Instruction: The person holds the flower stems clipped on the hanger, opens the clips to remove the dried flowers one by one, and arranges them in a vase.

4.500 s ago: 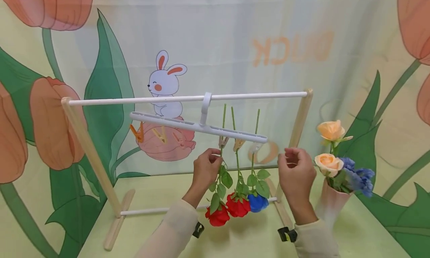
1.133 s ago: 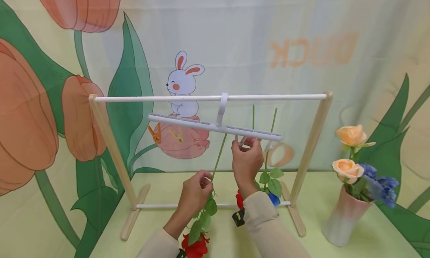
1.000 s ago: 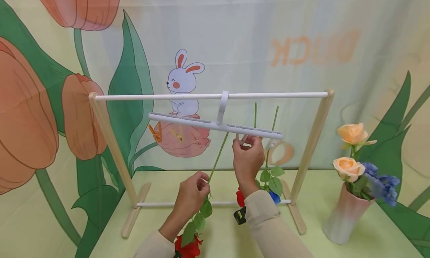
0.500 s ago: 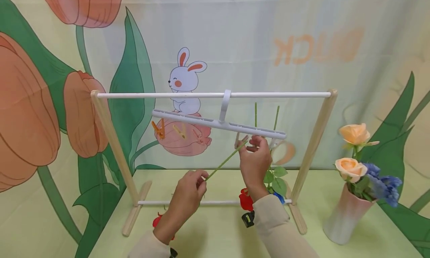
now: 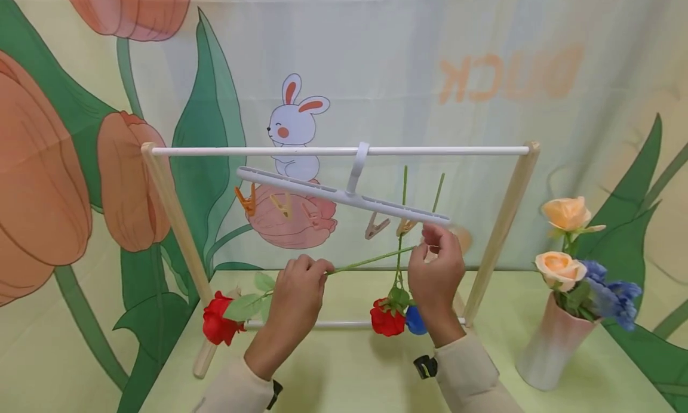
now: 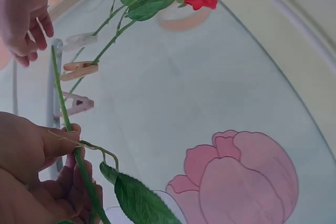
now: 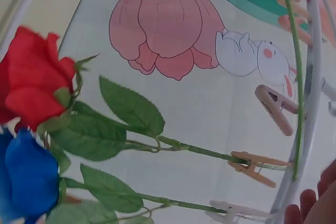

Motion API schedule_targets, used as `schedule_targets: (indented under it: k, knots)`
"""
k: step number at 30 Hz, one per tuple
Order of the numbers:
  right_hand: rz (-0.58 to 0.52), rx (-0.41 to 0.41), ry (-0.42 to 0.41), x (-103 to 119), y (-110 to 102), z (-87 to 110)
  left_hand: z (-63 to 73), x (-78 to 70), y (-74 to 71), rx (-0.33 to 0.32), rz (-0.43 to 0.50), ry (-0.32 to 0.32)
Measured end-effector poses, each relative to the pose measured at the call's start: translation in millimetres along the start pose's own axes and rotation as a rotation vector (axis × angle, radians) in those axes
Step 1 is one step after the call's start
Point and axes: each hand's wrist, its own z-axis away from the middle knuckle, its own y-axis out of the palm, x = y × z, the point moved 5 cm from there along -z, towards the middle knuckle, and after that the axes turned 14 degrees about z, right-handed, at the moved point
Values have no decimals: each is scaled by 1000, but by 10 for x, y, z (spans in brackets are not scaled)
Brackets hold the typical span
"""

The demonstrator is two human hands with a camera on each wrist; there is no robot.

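Note:
My left hand [image 5: 295,299] pinches the green stem of an artificial red rose [image 5: 219,319], its bloom to the left and its bare end toward my right hand [image 5: 438,276]. In the left wrist view that right hand hovers with loosely bent fingers, apart from the stem tip. A white hanger [image 5: 301,186] hangs tilted, lower on the right. Its mauve clip [image 7: 275,109] holds nothing. A tan clip [image 7: 254,167] grips another red rose [image 5: 387,317] head-down, and a white clip [image 7: 231,211] holds a blue rose [image 5: 415,320], partly hidden behind my right hand in the head view.
A rack with a white top rod [image 5: 242,151] and wooden legs [image 5: 502,234] carries the hanger. Orange [image 5: 246,199], yellow [image 5: 282,205] and pink [image 5: 310,215] clips hang on its left half. A vase [image 5: 556,347] with peach and blue flowers stands at right.
The held red rose has come out of the mauve clip and swung from hanging to nearly level, bloom leftward. My right hand has left that clip and shifted right. The hanger tilts more.

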Motion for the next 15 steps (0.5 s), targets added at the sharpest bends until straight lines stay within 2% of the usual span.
schedule_targets:
  k: [4,7,11,15]
  knots:
    - [90,137,-318,152,23,144,-49,-112,-1,-4,-65,67]
    - [189,218,-499,257,60,265,-70,-202,9,-23,-118,130]
    - [320,239,-680,344,120,385,-67,-295,39,-76,-167,217]
    - [368,230,-780,386,152,447,-58,-359,75,-99,-175,248]
